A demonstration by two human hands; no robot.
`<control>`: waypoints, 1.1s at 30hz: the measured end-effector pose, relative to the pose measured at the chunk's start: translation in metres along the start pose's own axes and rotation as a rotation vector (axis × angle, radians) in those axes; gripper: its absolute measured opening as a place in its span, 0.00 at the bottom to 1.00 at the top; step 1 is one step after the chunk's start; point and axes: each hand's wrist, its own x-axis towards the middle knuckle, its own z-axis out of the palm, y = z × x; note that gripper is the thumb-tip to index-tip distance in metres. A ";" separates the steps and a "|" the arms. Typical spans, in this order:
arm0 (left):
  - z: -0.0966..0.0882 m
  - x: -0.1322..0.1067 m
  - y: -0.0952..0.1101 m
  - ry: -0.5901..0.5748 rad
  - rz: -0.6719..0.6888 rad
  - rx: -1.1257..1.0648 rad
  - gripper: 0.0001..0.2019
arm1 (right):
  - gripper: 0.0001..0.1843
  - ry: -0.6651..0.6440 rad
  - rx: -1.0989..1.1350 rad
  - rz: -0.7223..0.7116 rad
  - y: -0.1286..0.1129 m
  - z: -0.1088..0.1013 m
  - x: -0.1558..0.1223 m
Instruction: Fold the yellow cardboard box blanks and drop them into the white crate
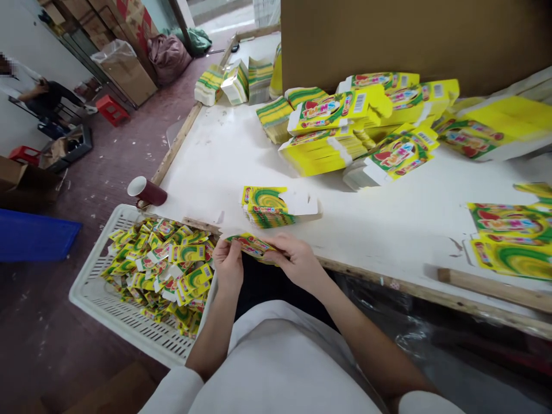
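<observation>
At the near edge of the worktop (190,167), left hand (228,267) and right hand (297,261) pinched one carton (251,244); the basket (78,292) on the left looked loaded with finished cartons (192,282), but loads of far stacks (319,154) seemed left.

Past the wood-edged white bench (202,167) I see a reddish floor (129,152), a red stool (112,109) and, far left, a pale wall (19,24).

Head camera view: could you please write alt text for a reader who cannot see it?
A person's left hand and right hand hold a printed yellow carton at a white table's edge. Beyond it lies a stack of flattened cartons, with larger stacks farther back. At left are a white slotted basket of yellow cartons and a maroon mug.
</observation>
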 end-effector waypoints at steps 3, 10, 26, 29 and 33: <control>-0.010 0.008 0.013 -0.099 0.007 0.044 0.20 | 0.12 0.127 -0.015 -0.086 0.000 -0.005 -0.003; -0.036 0.005 0.068 -0.728 0.131 0.662 0.56 | 0.17 0.117 -0.476 -0.511 -0.008 -0.020 -0.015; -0.012 -0.023 0.021 -0.772 0.577 1.076 0.33 | 0.41 0.018 0.677 0.389 0.023 0.020 -0.014; -0.015 -0.019 0.019 -0.767 0.516 1.097 0.31 | 0.48 0.083 0.505 0.239 0.022 0.021 -0.018; -0.016 -0.013 0.013 -0.817 0.494 1.032 0.31 | 0.40 -0.113 0.095 -0.069 0.012 0.018 -0.025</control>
